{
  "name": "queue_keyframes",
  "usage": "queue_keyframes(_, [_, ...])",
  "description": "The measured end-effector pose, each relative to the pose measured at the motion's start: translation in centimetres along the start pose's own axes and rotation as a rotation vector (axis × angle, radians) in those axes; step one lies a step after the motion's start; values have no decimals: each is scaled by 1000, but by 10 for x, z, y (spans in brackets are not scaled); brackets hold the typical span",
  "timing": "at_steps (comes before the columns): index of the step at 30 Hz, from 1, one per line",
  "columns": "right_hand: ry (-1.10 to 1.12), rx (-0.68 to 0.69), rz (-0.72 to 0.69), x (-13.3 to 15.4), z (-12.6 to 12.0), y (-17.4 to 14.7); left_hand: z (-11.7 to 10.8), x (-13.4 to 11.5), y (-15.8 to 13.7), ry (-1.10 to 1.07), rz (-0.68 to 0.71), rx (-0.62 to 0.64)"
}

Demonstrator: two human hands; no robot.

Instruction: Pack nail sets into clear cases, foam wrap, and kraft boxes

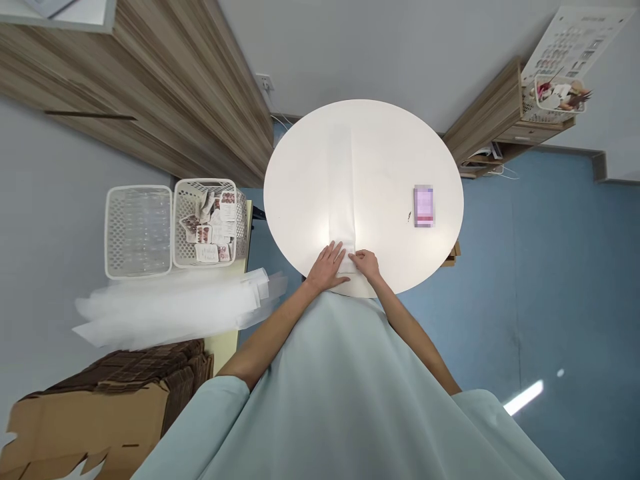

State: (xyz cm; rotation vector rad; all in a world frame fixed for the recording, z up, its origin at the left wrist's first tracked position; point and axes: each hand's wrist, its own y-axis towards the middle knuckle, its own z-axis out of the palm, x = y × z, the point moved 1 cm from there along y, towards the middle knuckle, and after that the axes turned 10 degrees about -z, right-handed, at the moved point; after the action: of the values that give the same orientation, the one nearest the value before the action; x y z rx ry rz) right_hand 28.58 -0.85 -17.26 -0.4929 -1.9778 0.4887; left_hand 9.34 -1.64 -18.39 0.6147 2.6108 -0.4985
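A long, narrow strip of thin white sheet (341,180) runs straight away from me across the white oval table (300,153). My left hand (327,268) lies flat on the strip's near end, its fingers stretched out and the thumb pointing right. Just right of it, my right hand (367,264) has its fingers curled, with the fingertips pinching the right edge of the strip near its end. The strip looks smooth and partly see-through, and what lies under my left palm is hidden.
A blurred pink-purple rectangular item (424,206) and a small dark object (409,217) lie on the table's right side. To the left are a basket of printed cards (205,223), a basket of clear plastic items (139,230), piled white sheets (175,307) and flattened cardboard boxes (95,427).
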Motion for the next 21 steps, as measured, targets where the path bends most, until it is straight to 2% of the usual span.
queue_keyframes(5, [131, 44, 62, -1, -1, 2, 6, 4, 8, 4, 1, 6])
queue_keyframes(8, [41, 91, 18, 1, -8, -2, 6, 4, 8, 6, -10, 14])
queue_keyframes(10, [-136, 81, -116, 1, -15, -8, 4, 3, 7, 3, -13, 34])
queue_keyframes(12, [-350, 72, -337, 2, -22, -15, 2, 2, 5, -14, -23, 63])
queue_keyframes(14, [-527, 118, -565, 2, -26, -21, 0, 2, 4, -41, -44, 88])
queue_keyframes(16, [-621, 196, -715, 0, -28, -24, -2, 2, 4, -69, -66, 100])
queue_keyframes(18, [-629, 237, -777, -2, -28, -24, -3, 2, 5, -98, -82, 107])
queue_keyframes(21, [-561, 237, -778, -6, -28, -21, -9, 2, 5, -163, -107, 114])
